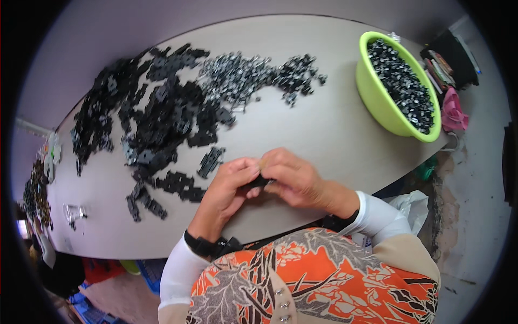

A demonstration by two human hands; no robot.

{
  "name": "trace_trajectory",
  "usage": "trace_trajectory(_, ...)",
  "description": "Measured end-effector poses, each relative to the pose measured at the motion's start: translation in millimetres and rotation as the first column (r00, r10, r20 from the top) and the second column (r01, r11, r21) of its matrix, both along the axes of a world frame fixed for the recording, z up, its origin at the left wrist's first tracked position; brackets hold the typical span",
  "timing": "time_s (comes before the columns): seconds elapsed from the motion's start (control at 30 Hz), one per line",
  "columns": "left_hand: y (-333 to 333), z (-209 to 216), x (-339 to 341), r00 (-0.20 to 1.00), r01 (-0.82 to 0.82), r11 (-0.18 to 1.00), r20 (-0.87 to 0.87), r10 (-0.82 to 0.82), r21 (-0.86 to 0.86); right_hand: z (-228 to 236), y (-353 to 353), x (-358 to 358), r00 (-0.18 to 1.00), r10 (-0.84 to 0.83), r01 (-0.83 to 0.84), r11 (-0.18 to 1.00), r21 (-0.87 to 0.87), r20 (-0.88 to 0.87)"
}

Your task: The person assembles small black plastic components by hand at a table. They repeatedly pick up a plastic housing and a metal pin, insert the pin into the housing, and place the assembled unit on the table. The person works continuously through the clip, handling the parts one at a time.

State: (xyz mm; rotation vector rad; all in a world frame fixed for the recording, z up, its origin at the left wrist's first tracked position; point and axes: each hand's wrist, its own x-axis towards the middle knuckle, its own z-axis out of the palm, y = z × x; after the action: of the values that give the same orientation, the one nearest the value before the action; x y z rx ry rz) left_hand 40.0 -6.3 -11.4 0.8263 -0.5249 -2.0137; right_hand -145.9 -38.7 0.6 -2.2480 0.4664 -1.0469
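Observation:
My left hand (229, 186) is closed around a small black plastic part (256, 183), mostly hidden by the fingers. The fingertips of my right hand (294, 177) meet it, pinched against the same part. Both hands are together above the near edge of the table. Just left of them lies a single flat black part (211, 161) with notched edges. A large heap of similar black plastic parts (167, 116) spreads farther left. Beyond my hands is a pile of small silver metal pieces (232, 75), with a cluster of small black-and-silver pieces (298, 74) beside it.
A lime-green tub (372, 100) full of small black-and-silver pieces stands at the right of the pale table (324, 129). A clear cup (74, 213) is at the left. Past the right edge are a pink bag (454, 110) and a white plastic bag (413, 208).

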Motion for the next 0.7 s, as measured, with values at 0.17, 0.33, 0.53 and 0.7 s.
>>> trace_trajectory(0.17,-5.8,7.5,0.4,0.977,0.041,0.996,0.214,-0.023,-0.080,15.2,-48.4,-18.7,0.997,-0.080,0.078,0.992,0.098,0.019)
trace_trajectory(0.33,-9.0,6.7,1.9,0.960,-0.004,0.996,0.279,0.028,-0.089,-12.4,-153.3,-80.4,0.604,-0.762,0.696,0.647,-0.311,-0.235)
trace_trajectory(0.53,-7.3,0.8,6.1,0.966,0.007,0.995,0.258,0.019,-0.100,-11.4,-145.0,-89.5,0.605,-0.697,0.705,0.694,-0.146,-0.385)
trace_trajectory(0.7,-9.4,-0.6,3.7,0.966,0.031,0.996,0.257,-0.007,-0.086,-0.4,-102.1,-86.4,0.730,-0.611,0.647,0.762,0.022,-0.307)
